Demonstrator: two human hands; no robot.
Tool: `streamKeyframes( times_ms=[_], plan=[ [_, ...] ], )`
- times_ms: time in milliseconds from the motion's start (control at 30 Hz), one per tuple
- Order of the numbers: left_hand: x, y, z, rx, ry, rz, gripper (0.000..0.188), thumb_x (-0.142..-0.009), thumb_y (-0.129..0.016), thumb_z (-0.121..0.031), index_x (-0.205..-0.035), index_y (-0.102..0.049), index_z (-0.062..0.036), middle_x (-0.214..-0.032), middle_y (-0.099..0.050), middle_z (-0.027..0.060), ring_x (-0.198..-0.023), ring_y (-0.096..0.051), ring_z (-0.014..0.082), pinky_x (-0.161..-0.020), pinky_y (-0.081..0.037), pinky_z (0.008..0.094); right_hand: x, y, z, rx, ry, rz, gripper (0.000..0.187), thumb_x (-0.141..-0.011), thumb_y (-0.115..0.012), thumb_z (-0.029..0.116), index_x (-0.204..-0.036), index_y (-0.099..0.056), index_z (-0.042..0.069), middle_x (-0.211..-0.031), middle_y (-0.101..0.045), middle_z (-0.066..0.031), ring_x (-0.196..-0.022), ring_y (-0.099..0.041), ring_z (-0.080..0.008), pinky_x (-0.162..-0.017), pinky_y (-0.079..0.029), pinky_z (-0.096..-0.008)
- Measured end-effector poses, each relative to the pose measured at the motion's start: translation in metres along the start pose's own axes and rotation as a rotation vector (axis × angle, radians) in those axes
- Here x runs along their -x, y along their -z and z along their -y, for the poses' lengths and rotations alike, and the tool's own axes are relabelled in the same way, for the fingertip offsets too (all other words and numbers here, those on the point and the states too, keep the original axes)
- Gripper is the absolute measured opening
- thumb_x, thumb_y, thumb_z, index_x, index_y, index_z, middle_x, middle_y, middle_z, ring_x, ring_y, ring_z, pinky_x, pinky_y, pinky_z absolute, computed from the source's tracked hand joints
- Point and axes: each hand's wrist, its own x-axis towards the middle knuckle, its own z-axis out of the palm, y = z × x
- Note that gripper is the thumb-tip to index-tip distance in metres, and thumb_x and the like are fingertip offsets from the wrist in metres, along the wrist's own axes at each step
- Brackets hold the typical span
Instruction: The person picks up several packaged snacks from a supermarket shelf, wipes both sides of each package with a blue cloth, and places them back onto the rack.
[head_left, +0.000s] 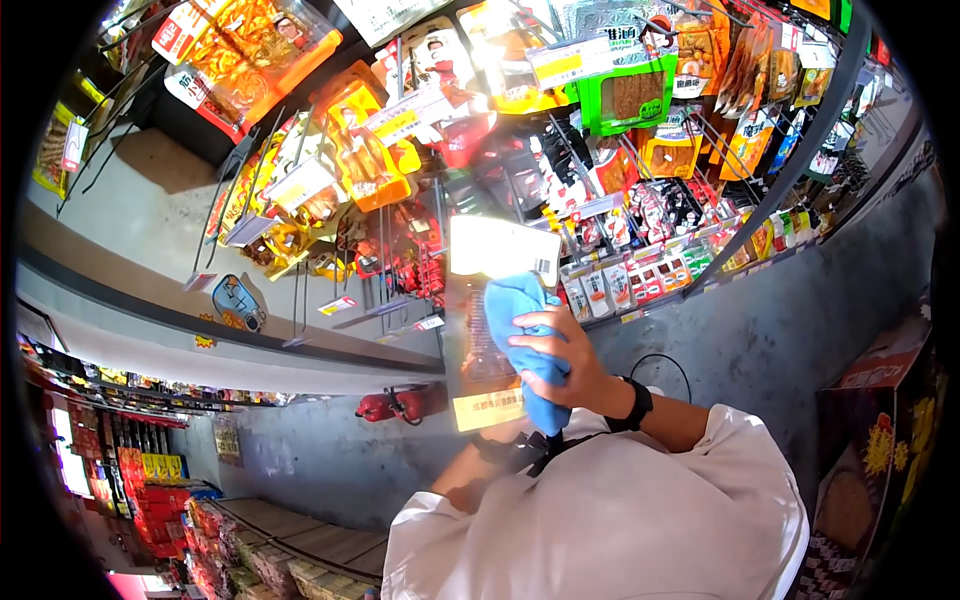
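My right hand is closed round a bunched blue cloth, pressed to the front of a clear food packet. The packet has a pale top and a yellow strip at its lower end, with brownish food inside. It is held upright in front of my chest. My left hand is at the packet's lower end, mostly hidden behind it; its fingers do not show, but it supports the packet. A dark band is on each wrist.
Ahead, hooks on a display rack hold several snack packets with price tags. A grey shelf edge runs across the left. Red fire extinguishers lie low near the grey floor. Cartons stand at the right.
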Motion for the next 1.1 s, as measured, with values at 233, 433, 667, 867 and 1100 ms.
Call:
streamKeyframes(
  times_ms=[233, 433, 667, 867, 1100],
  plan=[
    [0.004, -0.008, -0.002, 0.01, -0.004, 0.054, 0.087, -0.086, -0.052, -0.053, -0.147, -0.009, -0.0088, -0.14, -0.037, 0.0126, -0.122, -0.046, 0.0233, -0.099, -0.042, 0.0371, 0.014, -0.014, 0.009, -0.004, -0.051, -0.027, 0.029, -0.064, -0.07, 0.009, -0.093, -0.064, 0.006, -0.1, -0.058, -0.0118, -0.092, -0.055, -0.0299, -0.086, -0.042, -0.0431],
    [0.008, -0.008, -0.021, -0.013, -0.01, 0.117, 0.092, -0.082, -0.051, -0.061, -0.146, -0.012, -0.0082, -0.14, -0.037, 0.0129, -0.123, -0.045, 0.0252, -0.099, -0.042, 0.0389, -0.018, -0.001, 0.004, 0.006, 0.006, -0.088, 0.036, -0.064, -0.075, 0.008, -0.099, -0.064, 0.005, -0.104, -0.057, -0.0118, -0.093, -0.058, -0.0295, -0.079, -0.048, -0.0376],
    [0.018, -0.004, -0.039, -0.076, 0.028, 0.214, 0.099, -0.078, -0.05, -0.071, -0.146, -0.015, -0.0076, -0.139, -0.036, 0.0132, -0.124, -0.044, 0.0274, -0.1, -0.042, 0.041, -0.025, -0.009, -0.01, 0.093, -0.1, -0.141, 0.036, -0.068, -0.074, 0.0, -0.102, -0.064, 0.005, -0.103, -0.059, -0.0104, -0.092, -0.06, -0.0272, -0.079, -0.049, -0.0349],
    [0.038, 0.009, -0.044, 0.126, 0.379, 0.182, 0.115, -0.067, -0.049, -0.084, -0.146, -0.015, -0.0076, -0.141, -0.035, 0.0136, -0.126, -0.043, 0.0291, -0.103, -0.039, 0.0434, -0.026, -0.011, -0.013, 0.149, -0.058, -0.137, 0.034, -0.068, -0.074, 0.001, -0.1, -0.064, 0.005, -0.101, -0.06, -0.0099, -0.091, -0.06, -0.0264, -0.078, -0.049, -0.0345],
    [0.023, -0.003, -0.028, 0.28, 0.165, 0.05, 0.108, -0.069, -0.051, -0.079, -0.146, -0.019, -0.011, -0.145, -0.031, 0.0116, -0.13, -0.037, 0.0286, -0.108, -0.031, 0.045, -0.02, -0.013, -0.01, 0.138, -0.017, -0.405, 0.034, -0.075, -0.069, 0.003, -0.108, -0.058, 0.002, -0.115, -0.052, -0.0161, -0.103, -0.051, -0.0301, -0.089, -0.041, -0.0377]
  ],
)
